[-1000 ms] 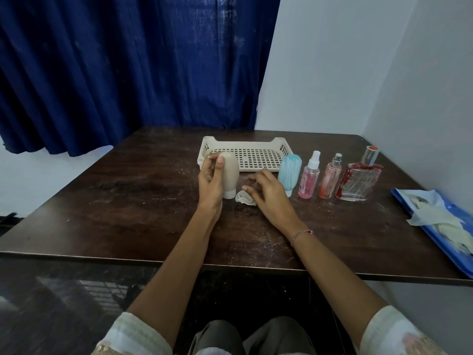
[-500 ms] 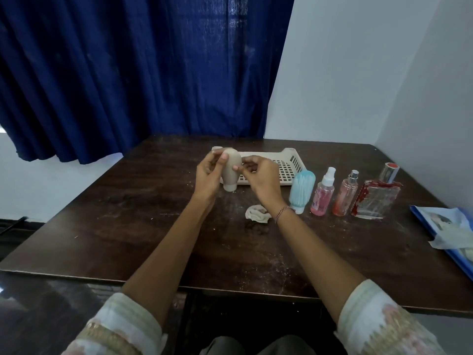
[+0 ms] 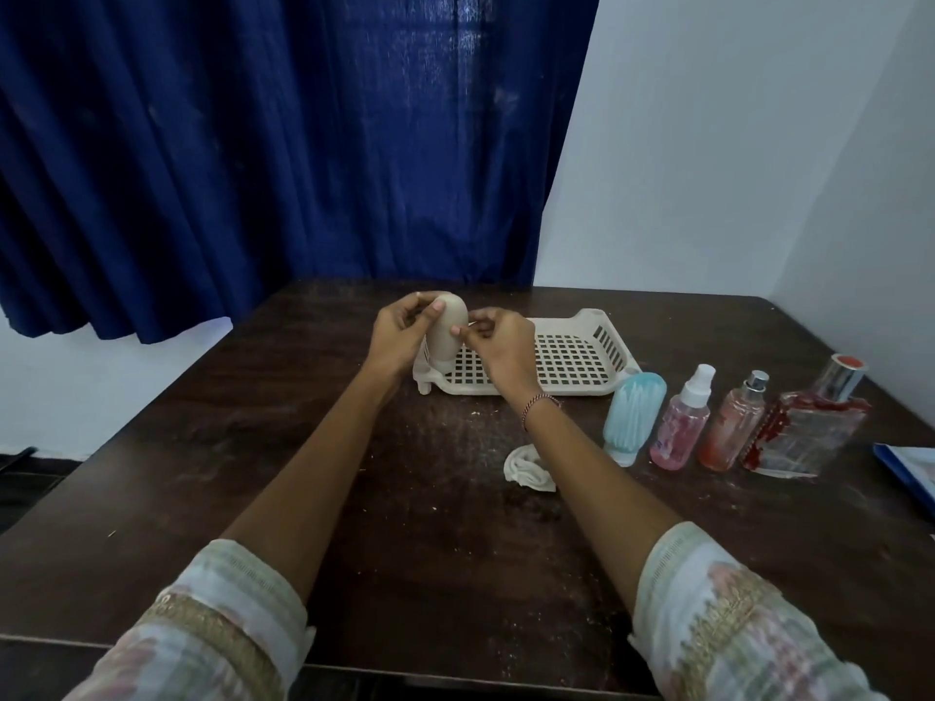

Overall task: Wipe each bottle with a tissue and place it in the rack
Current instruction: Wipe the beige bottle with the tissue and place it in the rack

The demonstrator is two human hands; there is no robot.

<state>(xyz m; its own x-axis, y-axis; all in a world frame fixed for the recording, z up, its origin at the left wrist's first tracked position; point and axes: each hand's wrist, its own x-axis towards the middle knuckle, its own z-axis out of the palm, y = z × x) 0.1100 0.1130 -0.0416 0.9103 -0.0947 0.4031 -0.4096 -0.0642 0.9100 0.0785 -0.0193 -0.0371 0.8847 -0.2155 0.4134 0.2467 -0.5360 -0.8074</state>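
A beige bottle (image 3: 448,332) stands cap-down at the left end of the cream rack (image 3: 577,357). My left hand (image 3: 399,332) grips its left side and top. My right hand (image 3: 498,342) pinches its right side with thumb and fingertips. A crumpled white tissue (image 3: 527,469) lies on the table under my right forearm, held by neither hand. To the right stand a light blue bottle (image 3: 633,417), a pink spray bottle (image 3: 680,426), an orange spray bottle (image 3: 733,428) and a square red perfume bottle (image 3: 809,427).
The dark wooden table (image 3: 435,538) is dusty with white specks. A blue folder (image 3: 910,473) lies at the right edge. A blue curtain (image 3: 283,144) hangs behind, and white walls close the right side.
My right hand left the tissue on the table and came up to the beige bottle. Both hands carried the bottle back to the rack's left end. The camera tilted up.
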